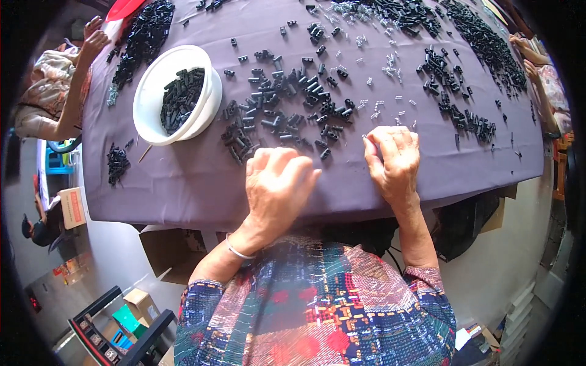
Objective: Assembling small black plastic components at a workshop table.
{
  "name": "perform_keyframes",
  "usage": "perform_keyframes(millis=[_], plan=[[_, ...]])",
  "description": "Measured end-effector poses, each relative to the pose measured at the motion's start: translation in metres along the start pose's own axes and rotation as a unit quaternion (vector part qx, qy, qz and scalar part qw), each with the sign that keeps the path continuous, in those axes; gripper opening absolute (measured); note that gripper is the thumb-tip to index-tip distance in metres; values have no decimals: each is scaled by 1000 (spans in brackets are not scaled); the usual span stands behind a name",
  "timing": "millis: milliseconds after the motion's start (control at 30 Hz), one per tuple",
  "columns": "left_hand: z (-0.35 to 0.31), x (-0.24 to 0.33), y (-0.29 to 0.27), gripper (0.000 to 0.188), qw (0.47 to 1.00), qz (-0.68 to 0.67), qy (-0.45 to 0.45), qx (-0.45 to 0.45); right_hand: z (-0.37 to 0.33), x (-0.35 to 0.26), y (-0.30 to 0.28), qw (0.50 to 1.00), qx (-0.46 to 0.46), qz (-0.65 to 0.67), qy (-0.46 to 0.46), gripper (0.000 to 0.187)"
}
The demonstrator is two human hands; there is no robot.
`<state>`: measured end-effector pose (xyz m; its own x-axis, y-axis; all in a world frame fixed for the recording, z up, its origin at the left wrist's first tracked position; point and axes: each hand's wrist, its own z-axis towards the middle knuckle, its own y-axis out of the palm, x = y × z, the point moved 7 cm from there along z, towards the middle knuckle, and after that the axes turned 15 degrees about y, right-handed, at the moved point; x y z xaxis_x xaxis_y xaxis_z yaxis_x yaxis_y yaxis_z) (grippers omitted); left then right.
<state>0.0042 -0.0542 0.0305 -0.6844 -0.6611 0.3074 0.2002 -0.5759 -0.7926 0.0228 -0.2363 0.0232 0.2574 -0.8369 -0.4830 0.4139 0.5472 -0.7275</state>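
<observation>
Wearer had a multicoloured patchwork-print short-sleeved woven top [317,305] in blue, red and teal; thin silver metal bangle [237,251] on left wrist; forearms bare.

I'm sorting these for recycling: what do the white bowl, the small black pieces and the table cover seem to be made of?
White bowl: probably plastic, with a smooth, slightly glossy thin rim. Small black pieces: likely moulded plastic, matt, uniform in shape. Table cover: woven cloth, dull purple-grey, draped over the edge with soft creases. Tiny pale parts: possibly metal springs, too small to tell.

By our fingers [390,143] we see black plastic pieces [287,107] on a purple cloth [183,177], a white bowl [152,91] beyond, and our multicoloured patterned sleeves [427,287].
</observation>
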Motion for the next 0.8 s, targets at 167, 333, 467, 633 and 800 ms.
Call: perform_keyframes(millis=[167, 333, 467, 633, 800], plan=[[17, 0, 21, 20, 999, 26, -18, -20, -13, -5, 6, 994, -4, 108, -22, 26], [17, 2, 24, 20, 999, 11, -21, -25, -14, -3, 5, 987, -7, 162, -8, 28], [5, -3, 18, 18, 979, -182, -83, 35, -13, -2, 5, 981, -14, 194, -2, 29], [-23, -11, 32, 16, 765, -543, -337, 77, -14, 1, 5, 981, -19, 194, 10, 28], [-33, -12, 29, 19, 749, -560, -341, 95, -15, -11, 4, 950, -107, 286, 67, 25]])
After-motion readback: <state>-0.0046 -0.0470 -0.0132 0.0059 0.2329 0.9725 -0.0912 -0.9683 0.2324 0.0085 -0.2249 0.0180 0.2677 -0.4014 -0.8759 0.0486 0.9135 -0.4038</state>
